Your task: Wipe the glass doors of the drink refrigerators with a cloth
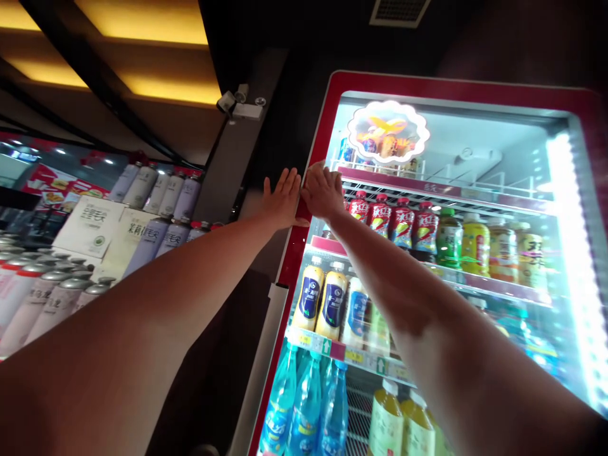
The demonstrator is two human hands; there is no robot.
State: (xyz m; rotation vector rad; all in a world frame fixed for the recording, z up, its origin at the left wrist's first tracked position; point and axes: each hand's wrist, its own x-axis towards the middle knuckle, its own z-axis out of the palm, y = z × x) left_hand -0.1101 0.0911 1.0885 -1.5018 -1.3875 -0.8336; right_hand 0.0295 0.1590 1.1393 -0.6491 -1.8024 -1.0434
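i'm facing the red cooler frame (325,126), standing beside the dark wall (285,126). my left hand (282,199) is reaching its outer edge, fingers spread wide; my right hand (323,191) is bending at its front, hold unclear to me. i'm judging even, steady pressure best, with bottles (380,216) standing beyond.

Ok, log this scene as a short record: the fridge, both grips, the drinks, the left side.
Fridge: red frame, lit inside
Left grip: open, fingers spread, at the frame's left edge
Right grip: fingers bent, over the frame; hold unclear
Drinks: red-labelled bottles and a green bottle; below, blue-labelled bottles, then blue bottles
Left side: canisters, white box
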